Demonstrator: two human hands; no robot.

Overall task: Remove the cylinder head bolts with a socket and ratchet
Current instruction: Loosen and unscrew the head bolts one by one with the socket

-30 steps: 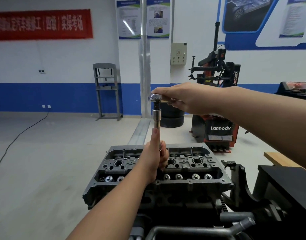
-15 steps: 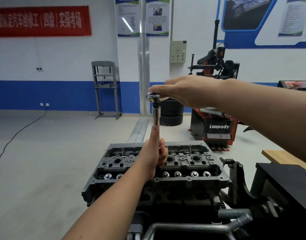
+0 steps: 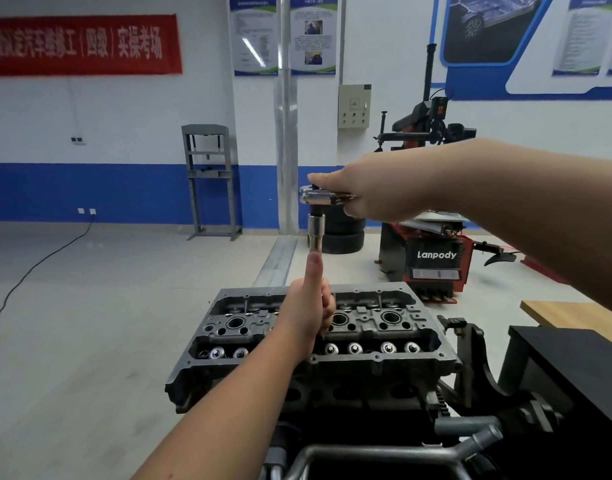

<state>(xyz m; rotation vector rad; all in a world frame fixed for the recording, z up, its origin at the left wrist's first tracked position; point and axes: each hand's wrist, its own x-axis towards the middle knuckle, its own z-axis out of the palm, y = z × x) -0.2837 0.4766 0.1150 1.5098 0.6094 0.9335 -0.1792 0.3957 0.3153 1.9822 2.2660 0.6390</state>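
Since the earlier frame, little has changed: the right hand (image 3: 377, 194) has swung slightly, still gripping the ratchet (image 3: 320, 196) handle, fingers curled round it. The left hand (image 3: 308, 315) holds the upright socket extension (image 3: 315, 237), fingers wrapped about its lower part, one fingertip (image 3: 314, 261) lying along the shaft. The extension descends into the cylinder head (image 3: 377, 327); the bolt itself is hidden.

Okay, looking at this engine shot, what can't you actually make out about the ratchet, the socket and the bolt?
Head view only:
- Bolt and socket tip: hidden behind the left hand gripping the extension above the cylinder head.
- Ratchet handle: covered by the right hand.
- Whether the bolt is loose: cannot tell.
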